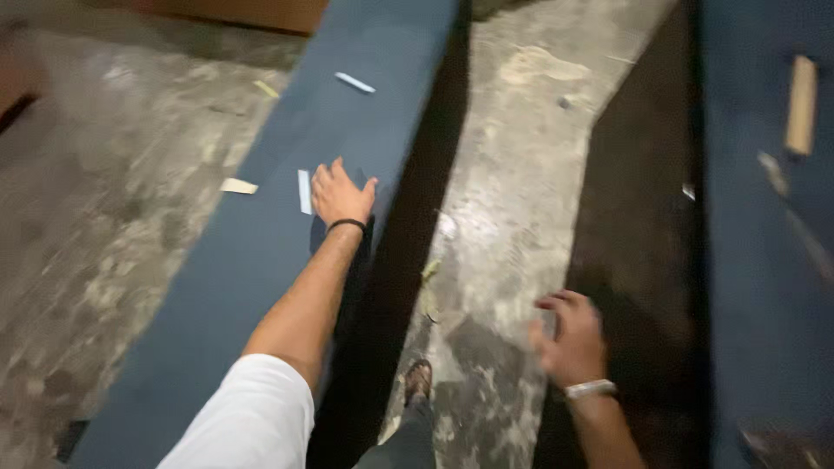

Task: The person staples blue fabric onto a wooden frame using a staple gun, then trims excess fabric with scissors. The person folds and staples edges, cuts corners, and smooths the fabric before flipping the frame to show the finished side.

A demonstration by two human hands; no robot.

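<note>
A long dark blue padded panel (261, 252) runs from the lower left up to the top middle. My left hand (340, 194) lies flat on its top surface, fingers together, with a black band on the wrist. Beside that hand a pale strip (304, 192) lies on the blue panel. My right hand (569, 337) hangs in the air over the floor, fingers curled and apart, blurred, holding nothing; a light band circles its wrist. It is close to a second dark blue panel (764, 260) on the right.
Stained concrete floor (504, 174) runs between the two panels. Another pale strip (354, 82) lies farther up the left panel. A tan scrap (237, 186) sits at its left edge. A wooden piece (801, 104) rests on the right panel. My sandalled foot (418, 380) stands below.
</note>
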